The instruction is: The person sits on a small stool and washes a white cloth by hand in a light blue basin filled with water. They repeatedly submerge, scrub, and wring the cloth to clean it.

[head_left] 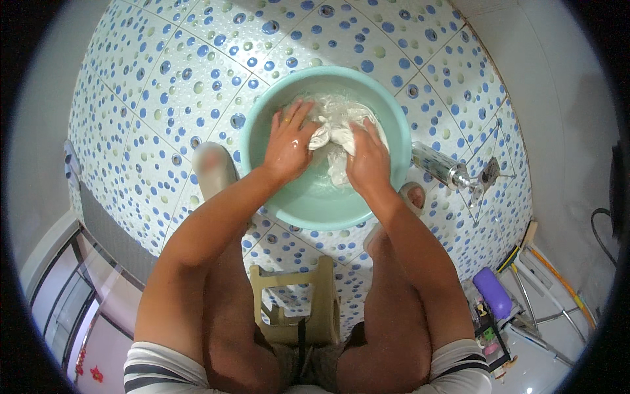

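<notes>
A light green plastic basin (308, 213) stands on the floor in front of me, with sudsy water inside. In it, a wet white cloth (338, 134) is bunched and twisted between my hands. My left hand (290, 139) grips one end of it at the thumb side, its other fingers stretched toward the basin's far left. Around the cloth's right part my right hand (369, 156) is closed, with the fingertips at the water. A loose lower fold of the cloth hangs between the hands. Its exact kind cannot be made out.
Under me is a beige plastic stool (285, 279). My sandalled feet flank the basin. Right of it, a silver cylinder (438, 165) lies by a floor drain (489, 172). A purple container (492, 293) and several poles (561, 282) stand at the lower right. The tiled floor (197, 72) looks wet.
</notes>
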A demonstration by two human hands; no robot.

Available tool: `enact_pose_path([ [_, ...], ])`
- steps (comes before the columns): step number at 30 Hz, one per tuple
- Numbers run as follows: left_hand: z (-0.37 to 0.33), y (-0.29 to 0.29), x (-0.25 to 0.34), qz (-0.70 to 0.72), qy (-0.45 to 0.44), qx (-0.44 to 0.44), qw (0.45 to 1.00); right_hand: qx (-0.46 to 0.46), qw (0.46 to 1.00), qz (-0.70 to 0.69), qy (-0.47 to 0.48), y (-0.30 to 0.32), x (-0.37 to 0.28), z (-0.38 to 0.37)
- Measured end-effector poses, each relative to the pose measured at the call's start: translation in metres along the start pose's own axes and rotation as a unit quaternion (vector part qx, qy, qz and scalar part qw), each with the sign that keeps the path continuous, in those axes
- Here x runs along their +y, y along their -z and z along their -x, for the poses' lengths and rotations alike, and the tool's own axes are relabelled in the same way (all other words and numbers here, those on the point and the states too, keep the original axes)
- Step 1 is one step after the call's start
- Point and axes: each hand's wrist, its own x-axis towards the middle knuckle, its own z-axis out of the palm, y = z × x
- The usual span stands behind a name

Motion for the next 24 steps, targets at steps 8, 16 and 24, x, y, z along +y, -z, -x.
enact_pose_path([
  [8, -0.023, 0.120, 0.071, 0.503, 0.220, 0.044, 0.835, 0.097, 0.953, -0.267, -0.101, 0.104, -0.071, -0.005],
  [16, 0.000, 0.160, 0.100, 0.565, -0.148, 0.110, 0.805, 0.169, 0.859, -0.471, 0.111, 0.144, -0.082, 0.025],
  [24, -0.007, 0.074, 0.044, 0.374, 0.196, 0.017, 0.906, 0.097, 0.955, -0.250, -0.126, 0.046, -0.033, 0.000],
])
